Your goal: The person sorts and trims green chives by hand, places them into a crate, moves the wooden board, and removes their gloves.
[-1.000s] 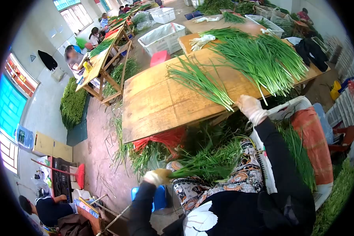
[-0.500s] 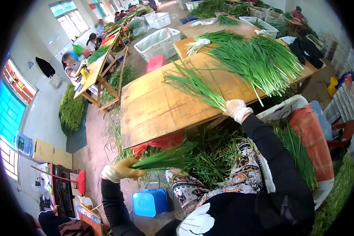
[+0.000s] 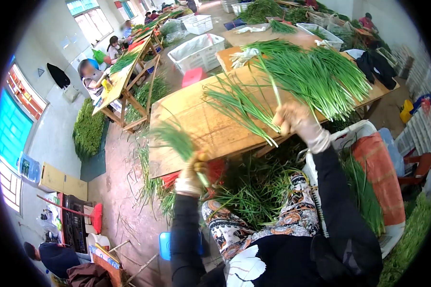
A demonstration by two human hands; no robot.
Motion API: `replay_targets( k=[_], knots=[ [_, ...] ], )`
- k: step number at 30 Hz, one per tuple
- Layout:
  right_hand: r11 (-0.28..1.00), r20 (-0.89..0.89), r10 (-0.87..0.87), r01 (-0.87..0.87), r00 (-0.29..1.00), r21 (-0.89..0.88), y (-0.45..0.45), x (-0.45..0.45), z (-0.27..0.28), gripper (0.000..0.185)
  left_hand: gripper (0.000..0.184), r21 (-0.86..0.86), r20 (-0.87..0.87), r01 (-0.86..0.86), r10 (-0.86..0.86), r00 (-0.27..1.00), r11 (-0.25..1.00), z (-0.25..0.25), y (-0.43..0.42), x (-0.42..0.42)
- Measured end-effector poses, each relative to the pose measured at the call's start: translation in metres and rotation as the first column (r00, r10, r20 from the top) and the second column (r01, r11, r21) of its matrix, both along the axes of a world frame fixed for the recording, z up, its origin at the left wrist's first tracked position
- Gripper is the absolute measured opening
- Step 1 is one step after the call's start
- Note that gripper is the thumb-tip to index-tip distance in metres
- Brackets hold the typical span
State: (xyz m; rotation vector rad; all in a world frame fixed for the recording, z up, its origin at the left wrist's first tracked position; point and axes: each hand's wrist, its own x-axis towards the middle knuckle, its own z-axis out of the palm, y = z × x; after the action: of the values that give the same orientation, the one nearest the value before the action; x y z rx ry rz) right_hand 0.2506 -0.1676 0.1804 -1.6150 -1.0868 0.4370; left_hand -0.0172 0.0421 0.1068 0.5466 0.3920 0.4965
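Observation:
My gloved left hand (image 3: 194,167) grips a small bunch of green stalks (image 3: 176,141), blurred by motion, above the near edge of the wooden table (image 3: 182,115). My gloved right hand (image 3: 297,122) is closed round the pale lower end of a stalk (image 3: 271,81) that points up and away. Just left of that hand a loose bunch of stalks (image 3: 242,105) lies on the table. A large pile of trimmed green stalks (image 3: 316,76) spreads beyond it, white ends toward me.
A white crate (image 3: 196,52) and a red stool (image 3: 193,76) stand past the table. Loose greens (image 3: 254,196) lie over my lap. At my right is a white basket (image 3: 392,239); a blue stool (image 3: 165,246) is low left. People sit at a long table (image 3: 119,79).
My left hand has risen and moved right, its bunch now pointing up. My right hand has lifted a stalk off the table bunch.

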Motion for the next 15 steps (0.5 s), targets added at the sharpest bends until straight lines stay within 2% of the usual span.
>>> replay_targets(
  k=[1, 2, 4, 6, 8, 9, 10, 12, 13, 14, 15],
  knots=[
    [0.993, -0.187, 0.095, -0.08, 0.978, 0.085, 0.0, -0.017, -0.008, 0.024, 0.021, -0.208, 0.059, 0.115, -0.105, 0.993, 0.971, -0.019, -0.008, 0.01],
    [0.973, -0.36, 0.198, -0.14, 0.912, 0.183, -0.002, -0.03, -0.018, 0.026, 0.025, -0.28, 0.165, 0.235, -0.195, 0.967, 0.931, -0.044, -0.013, 0.019],
    [0.952, -0.282, 0.219, -0.267, 0.934, -0.147, 0.003, -0.035, -0.068, 0.026, 0.028, -0.27, 0.17, 0.278, -0.239, 0.956, 0.922, -0.068, -0.035, 0.029],
    [0.952, -0.368, 0.18, -0.256, 0.912, -0.17, 0.003, -0.052, -0.104, 0.026, 0.032, -0.257, 0.063, 0.16, -0.149, 0.987, 0.953, -0.088, -0.05, 0.032],
    [0.931, -0.312, 0.2, -0.28, 0.929, -0.236, 0.0, -0.066, -0.117, 0.026, 0.041, -0.181, 0.03, 0.157, -0.154, 0.988, 0.971, -0.092, -0.064, 0.034],
    [0.935, -0.367, 0.147, -0.25, 0.918, -0.25, -0.001, -0.075, -0.12, 0.027, 0.044, -0.132, -0.005, 0.135, -0.137, 0.991, 0.982, -0.086, -0.071, 0.036],
    [0.941, -0.414, 0.143, -0.253, 0.899, -0.226, -0.001, -0.082, -0.127, 0.03, 0.044, -0.128, 0.031, 0.122, -0.119, 0.992, 0.984, -0.087, -0.075, 0.039],
    [0.926, -0.459, 0.184, -0.31, 0.869, -0.216, -0.002, -0.094, -0.13, 0.028, 0.043, -0.052, -0.03, 0.087, -0.088, 0.996, 0.995, -0.083, -0.079, 0.046],
    [0.907, -0.459, 0.22, -0.354, 0.861, -0.229, -0.003, -0.102, -0.128, 0.027, 0.041, -0.083, -0.076, 0.043, -0.049, 0.996, 0.996, -0.08, -0.082, 0.048],
    [0.855, -0.372, 0.31, -0.428, 0.875, -0.294, -0.004, -0.105, -0.125, 0.027, 0.041, -0.086, -0.076, 0.046, -0.052, 0.996, 0.995, -0.079, -0.083, 0.048],
    [0.858, -0.405, 0.265, -0.406, 0.875, -0.315, -0.006, -0.105, -0.11, 0.027, 0.04, -0.015, -0.163, 0.055, -0.057, 0.985, 0.998, -0.079, -0.083, 0.048]
  ],
)
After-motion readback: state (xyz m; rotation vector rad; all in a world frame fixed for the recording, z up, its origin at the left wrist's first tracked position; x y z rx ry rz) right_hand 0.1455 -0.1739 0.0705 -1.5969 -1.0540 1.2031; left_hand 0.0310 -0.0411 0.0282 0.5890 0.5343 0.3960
